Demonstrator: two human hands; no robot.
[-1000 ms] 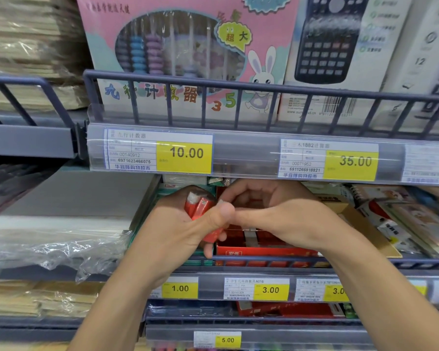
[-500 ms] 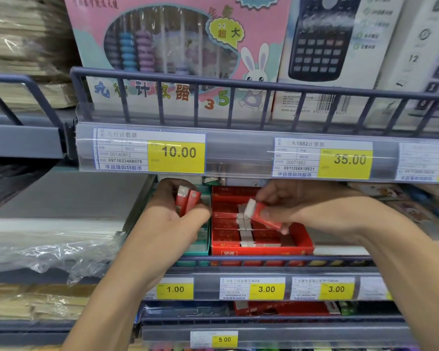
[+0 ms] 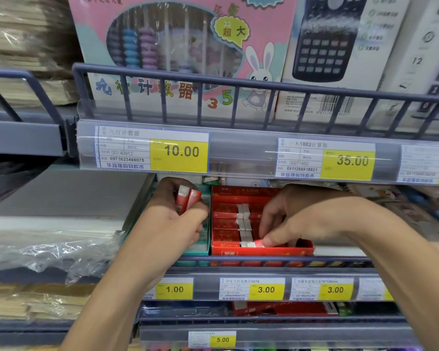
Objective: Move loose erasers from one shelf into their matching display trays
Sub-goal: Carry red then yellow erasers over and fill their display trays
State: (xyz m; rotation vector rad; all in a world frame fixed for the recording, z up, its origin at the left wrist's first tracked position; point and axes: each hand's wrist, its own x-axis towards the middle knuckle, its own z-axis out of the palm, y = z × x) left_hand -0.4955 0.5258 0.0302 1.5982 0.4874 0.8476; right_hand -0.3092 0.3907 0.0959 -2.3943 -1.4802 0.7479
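My left hand point(image 3: 174, 224) grips two red-sleeved erasers point(image 3: 188, 200) upright, in front of a teal tray point(image 3: 203, 245). To its right stands a red display tray point(image 3: 264, 251) with several red-and-white erasers laid in rows. My right hand point(image 3: 297, 219) reaches down into the tray's front right part and pinches one red-sleeved eraser point(image 3: 254, 243), which lies in the front row with its white end pointing left.
The upper shelf's rail and price strip point(image 3: 238, 158) overhang the trays closely. A low rail point(image 3: 264, 259) runs along the shelf front. Plastic-wrapped paper point(image 3: 48, 239) lies left, notebooks point(image 3: 421, 219) right. An abacus box point(image 3: 178, 51) and calculator box point(image 3: 335, 46) stand above.
My right hand took an eraser from my left hand, carried it right and lowered it into the red tray's front row. My left hand stayed beside the teal tray with two erasers.
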